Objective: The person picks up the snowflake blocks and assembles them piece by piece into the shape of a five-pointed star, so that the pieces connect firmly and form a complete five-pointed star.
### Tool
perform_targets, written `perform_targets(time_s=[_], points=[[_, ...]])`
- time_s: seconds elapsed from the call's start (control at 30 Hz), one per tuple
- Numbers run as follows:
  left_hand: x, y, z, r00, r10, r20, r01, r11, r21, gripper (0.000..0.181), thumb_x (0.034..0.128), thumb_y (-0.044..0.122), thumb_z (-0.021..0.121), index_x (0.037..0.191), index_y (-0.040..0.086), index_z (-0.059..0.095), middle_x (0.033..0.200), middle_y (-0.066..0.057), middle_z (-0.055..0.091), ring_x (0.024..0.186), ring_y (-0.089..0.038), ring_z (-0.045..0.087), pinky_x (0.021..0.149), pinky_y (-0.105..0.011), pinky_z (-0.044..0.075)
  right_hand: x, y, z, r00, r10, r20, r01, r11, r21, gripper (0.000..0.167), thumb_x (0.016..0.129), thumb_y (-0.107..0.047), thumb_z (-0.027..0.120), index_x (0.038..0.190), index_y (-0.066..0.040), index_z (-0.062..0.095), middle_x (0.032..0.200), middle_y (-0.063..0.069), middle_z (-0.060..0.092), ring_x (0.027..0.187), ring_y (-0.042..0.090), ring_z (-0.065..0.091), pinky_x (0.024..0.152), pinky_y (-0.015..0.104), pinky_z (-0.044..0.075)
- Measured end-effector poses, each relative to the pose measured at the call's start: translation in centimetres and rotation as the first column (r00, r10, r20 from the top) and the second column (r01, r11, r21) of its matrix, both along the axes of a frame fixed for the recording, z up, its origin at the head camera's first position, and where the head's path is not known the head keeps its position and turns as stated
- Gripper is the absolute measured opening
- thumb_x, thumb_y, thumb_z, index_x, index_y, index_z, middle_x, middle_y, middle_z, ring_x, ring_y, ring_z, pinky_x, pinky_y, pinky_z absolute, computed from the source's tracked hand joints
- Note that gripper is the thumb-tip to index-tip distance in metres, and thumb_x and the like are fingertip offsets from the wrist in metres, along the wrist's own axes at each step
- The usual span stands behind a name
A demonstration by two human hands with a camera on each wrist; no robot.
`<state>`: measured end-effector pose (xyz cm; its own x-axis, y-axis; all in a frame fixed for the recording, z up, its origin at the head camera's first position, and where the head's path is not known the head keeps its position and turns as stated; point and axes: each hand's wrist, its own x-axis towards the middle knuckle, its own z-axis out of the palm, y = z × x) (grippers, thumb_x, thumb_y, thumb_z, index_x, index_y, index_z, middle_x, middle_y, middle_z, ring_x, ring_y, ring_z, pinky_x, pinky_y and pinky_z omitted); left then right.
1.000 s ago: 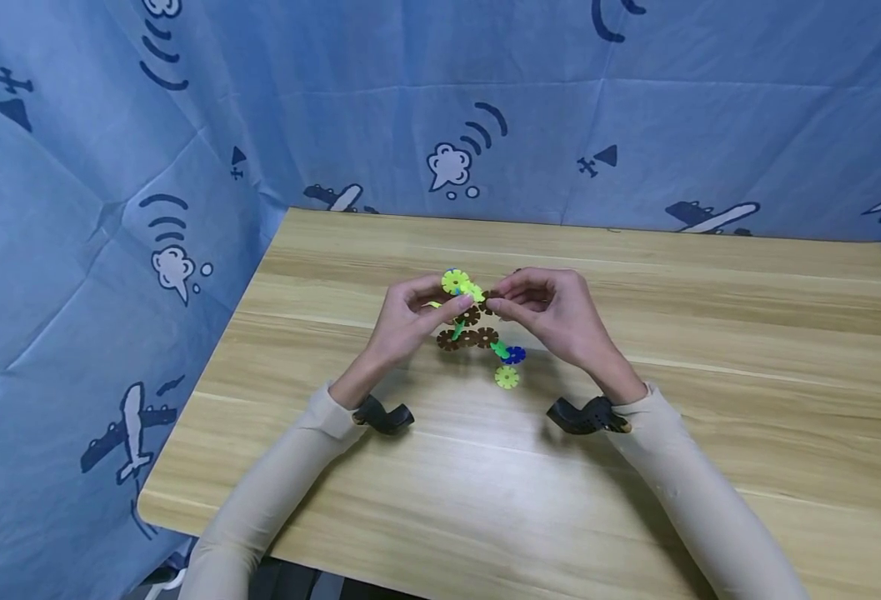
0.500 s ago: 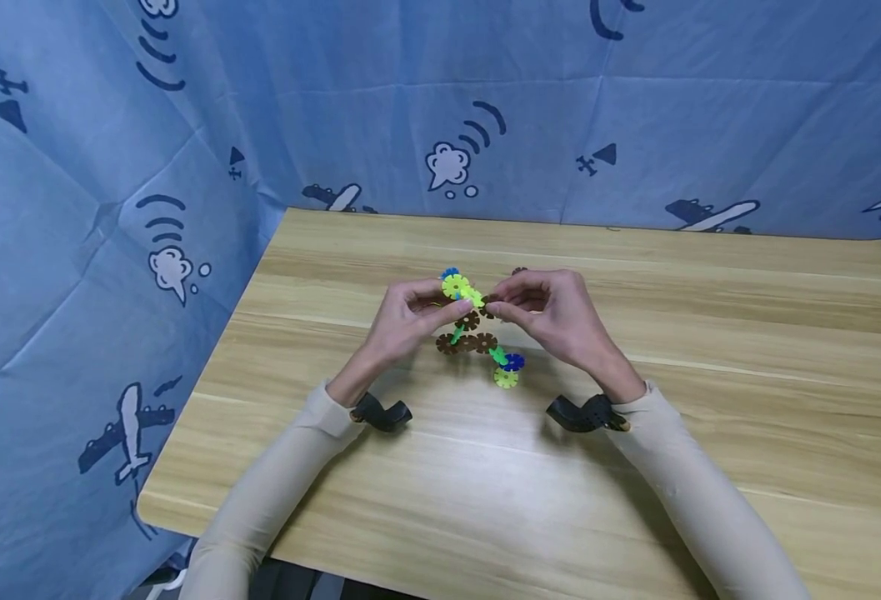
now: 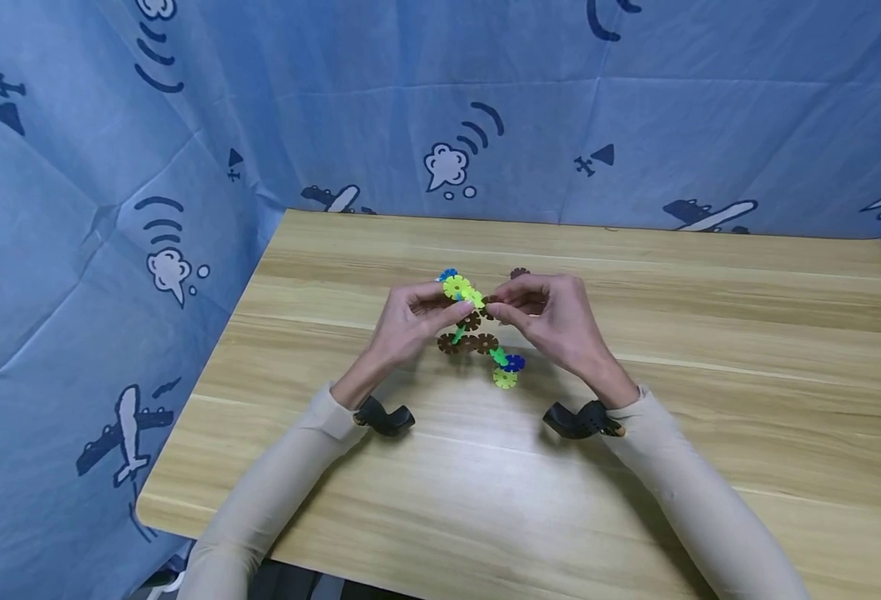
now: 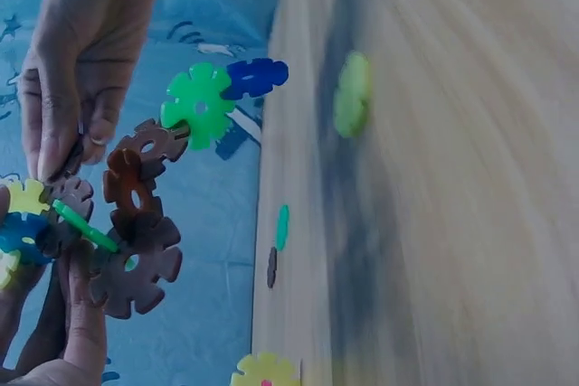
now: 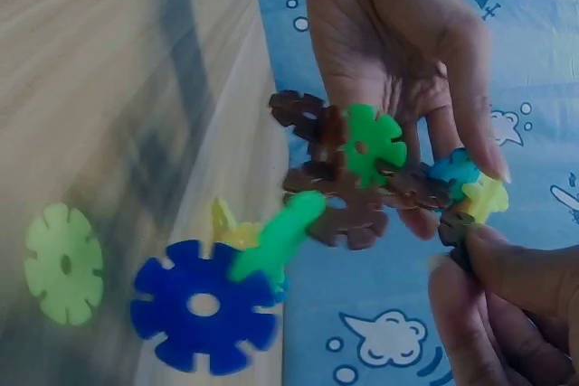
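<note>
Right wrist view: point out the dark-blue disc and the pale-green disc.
Dark-blue disc (image 5: 201,332): right wrist view, on its face below the hole.
Pale-green disc (image 5: 64,290): right wrist view, face below the hole.

Partly hidden behind right grip (image 3: 553,315): pinched brown disc (image 5: 453,226). Cut off by left wrist view's edge: left grip (image 4: 80,343). Blurred there: surface (image 4: 470,187) grain.

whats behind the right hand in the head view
Part of a brown disc shows past the right hand, with tabletop beyond; whatever the hand covers cannot be seen.
</note>
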<state>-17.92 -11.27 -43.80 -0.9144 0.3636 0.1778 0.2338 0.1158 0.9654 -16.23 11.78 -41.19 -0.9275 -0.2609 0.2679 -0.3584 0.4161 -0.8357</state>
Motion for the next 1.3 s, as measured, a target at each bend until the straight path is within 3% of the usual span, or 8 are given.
perform_targets(time_s=[0.37,0.6,0.83,1.07,1.13,1.3], points=[[-0.1,-0.2,0.2,0.999,-0.009,0.031,0.009,1.000,0.006,0.027,0.0950,0.022,0.076,0.117,0.006,0.077,0.113,-0.011,0.079,0.099,-0.021,0.076,0.096,-0.035,0.062,0.2,-0.2,-0.2,0.999,-0.004,-0.038,0.002,0.999,-0.040,0.013,0.090,-0.006,0.082,0.099,0.001,0.079,0.094,0.019,0.079,0.077,0.031,0.079,0.067,0.017,0.062],[0.0,-0.2,0.2,0.999,0.012,0.032,-0.012,1.000,0.003,0.026,0.0952,0.021,0.076,0.117,0.005,0.077,0.113,-0.013,0.078,0.098,-0.021,0.075,0.095,-0.034,0.063,0.2,-0.4,-0.1,1.000,-0.007,-0.016,0.005,0.996,-0.094,0.015,0.090,-0.005,0.080,0.102,0.003,0.079,0.097,0.020,0.079,0.079,0.027,0.080,0.072,0.021,0.064],[-0.3,0.4,0.2,0.998,0.044,0.047,-0.045,0.999,0.031,0.032,0.1001,0.019,0.070,0.126,0.000,0.069,0.125,-0.020,0.073,0.114,-0.028,0.073,0.104,-0.032,0.059,-0.4,-0.6,0.0,0.999,-0.032,-0.007,0.031,0.988,-0.152,0.015,0.091,-0.008,0.080,0.103,0.001,0.080,0.099,0.020,0.080,0.076,0.015,0.080,0.074,0.023,0.065],[-0.2,0.5,0.1,0.993,0.061,0.099,-0.070,0.994,0.089,0.037,0.1021,0.016,0.067,0.134,-0.001,0.061,0.135,-0.021,0.067,0.126,-0.035,0.069,0.103,-0.034,0.060,-0.6,-0.8,-0.2,0.998,-0.045,-0.031,0.042,0.995,-0.095,0.017,0.097,-0.014,0.075,0.109,-0.004,0.081,0.103,0.015,0.080,0.084,0.026,0.080,0.076,0.020,0.064],[-0.1,0.4,0.3,0.991,0.064,0.114,-0.074,0.994,0.082,0.039,0.1008,0.017,0.069,0.136,0.001,0.061,0.135,-0.019,0.067,0.124,-0.031,0.070,0.102,-0.034,0.061,-0.7,-0.9,-0.2,0.998,-0.058,-0.035,0.055,0.995,-0.080,0.016,0.097,-0.015,0.075,0.109,-0.005,0.080,0.103,0.014,0.081,0.083,0.026,0.079,0.074,0.019,0.064],[-0.1,-0.3,0.7,0.987,0.082,0.137,-0.092,0.994,0.066,0.043,0.0930,0.013,0.079,0.133,0.005,0.063,0.125,-0.016,0.072,0.104,-0.018,0.073,0.091,-0.027,0.063,-1.0,-1.4,0.1,0.999,-0.045,0.008,0.045,0.992,-0.115,0.014,0.095,-0.014,0.077,0.105,-0.004,0.079,0.100,0.015,0.080,0.074,0.008,0.076,0.071,0.022,0.065]])
